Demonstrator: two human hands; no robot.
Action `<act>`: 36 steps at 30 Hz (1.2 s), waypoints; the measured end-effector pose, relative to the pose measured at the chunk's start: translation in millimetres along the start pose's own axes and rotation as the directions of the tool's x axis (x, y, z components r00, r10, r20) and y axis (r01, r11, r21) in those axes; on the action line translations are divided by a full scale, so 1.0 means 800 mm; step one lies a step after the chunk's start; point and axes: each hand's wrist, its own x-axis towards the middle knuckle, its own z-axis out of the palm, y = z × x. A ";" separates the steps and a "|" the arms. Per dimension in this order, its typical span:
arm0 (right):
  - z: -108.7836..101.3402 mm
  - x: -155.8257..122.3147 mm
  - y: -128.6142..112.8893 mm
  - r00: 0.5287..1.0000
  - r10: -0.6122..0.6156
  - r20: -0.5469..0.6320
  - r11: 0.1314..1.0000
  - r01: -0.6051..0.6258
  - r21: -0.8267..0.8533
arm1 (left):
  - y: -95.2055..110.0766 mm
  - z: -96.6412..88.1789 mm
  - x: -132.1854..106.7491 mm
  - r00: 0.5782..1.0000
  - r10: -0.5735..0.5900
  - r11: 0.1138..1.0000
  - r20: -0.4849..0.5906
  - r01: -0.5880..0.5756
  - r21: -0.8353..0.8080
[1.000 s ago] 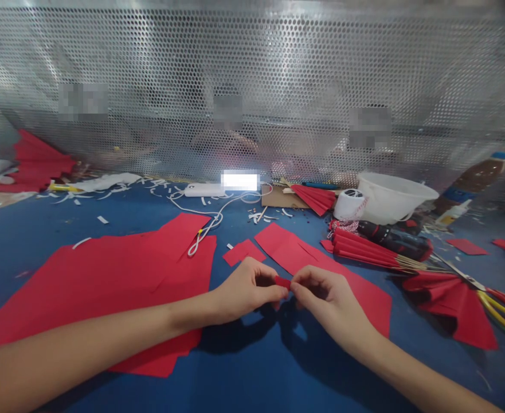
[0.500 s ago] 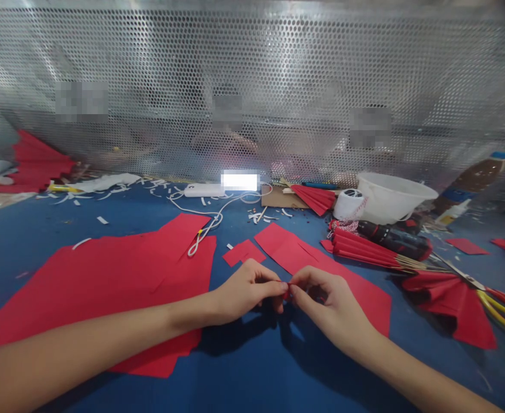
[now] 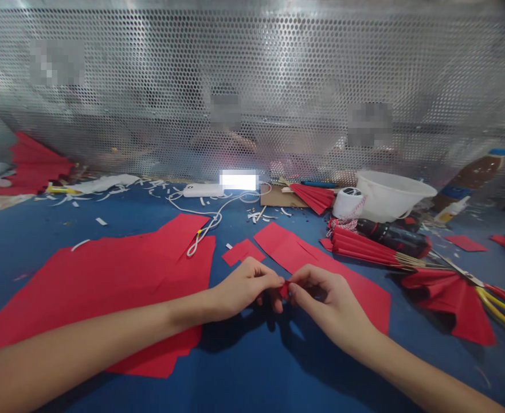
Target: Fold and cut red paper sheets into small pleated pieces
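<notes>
Between my two hands is a small piece of red paper (image 3: 284,289), pinched from both sides. My left hand (image 3: 252,289) is closed on its left edge with thumb and fingers. From the right, my right hand (image 3: 327,295) pinches the other edge between thumb and forefinger. Most of the piece is covered by fingertips, so its full shape cannot be seen. Just beyond my hands lie small red paper pieces (image 3: 242,252) and a larger red sheet (image 3: 293,246), partly behind my right hand. Under my left forearm spreads a stack of large red sheets (image 3: 118,275).
At the right are folded red paper fans (image 3: 364,246), scissors (image 3: 471,278), a black power tool (image 3: 392,236), a thread spool (image 3: 347,203), a white bowl (image 3: 396,195) and a bottle (image 3: 471,178). A white cord (image 3: 215,221) crosses the sheets. A perforated metal panel (image 3: 252,69) stands behind.
The small red paper shows a little more between my fingertips and has turned slightly. Both hands stay in nearly the same place, and the view has shifted a little.
</notes>
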 end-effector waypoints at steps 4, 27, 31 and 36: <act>-0.001 -0.002 -0.004 0.999 -0.029 -0.023 0.999 0.028 -0.046 | 0.003 0.000 0.000 1.000 0.002 1.000 0.003 -0.002 0.011; -0.006 -0.011 0.002 0.893 -0.450 0.011 0.794 0.406 -0.452 | 0.003 0.000 -0.006 0.999 0.032 0.999 0.017 -0.032 0.031; -0.007 -0.011 0.002 0.864 -0.498 0.079 0.721 0.463 -0.516 | 0.001 -0.002 -0.005 0.998 0.048 0.999 0.040 -0.048 -0.001; -0.007 -0.010 -0.007 0.922 -0.383 0.057 0.872 0.382 -0.307 | -0.004 -0.006 -0.003 0.997 0.058 0.998 0.043 -0.059 0.006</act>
